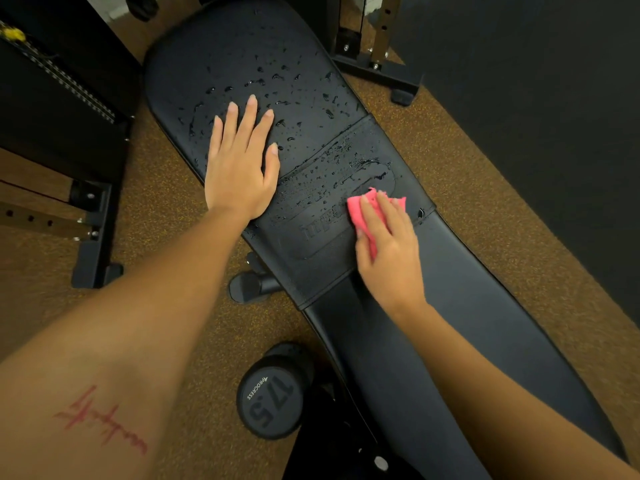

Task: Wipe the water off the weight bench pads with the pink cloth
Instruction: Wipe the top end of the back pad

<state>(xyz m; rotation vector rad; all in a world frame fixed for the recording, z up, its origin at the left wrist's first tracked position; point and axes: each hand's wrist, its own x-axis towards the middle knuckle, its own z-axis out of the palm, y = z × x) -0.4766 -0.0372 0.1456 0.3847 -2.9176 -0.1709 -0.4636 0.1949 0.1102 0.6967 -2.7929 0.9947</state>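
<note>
My left hand [239,168] lies flat on the wide pad [242,46], fingers straight and slightly fanned, palm down among the droplets [294,84]. I read that as a brace, steadying me and the bench while the other side works. My right hand [388,251] is curled over the pink cloth [360,209], which is bunched beneath the fingers, pokes out ahead of the fingertips and is pressed onto the textured logo panel [322,237]. Beyond those fingertips the panel is beaded wet; behind the wrist the long pad [467,323] looks dry. Most water sits past my left fingertips, so that's where the cloth should go next
</note>
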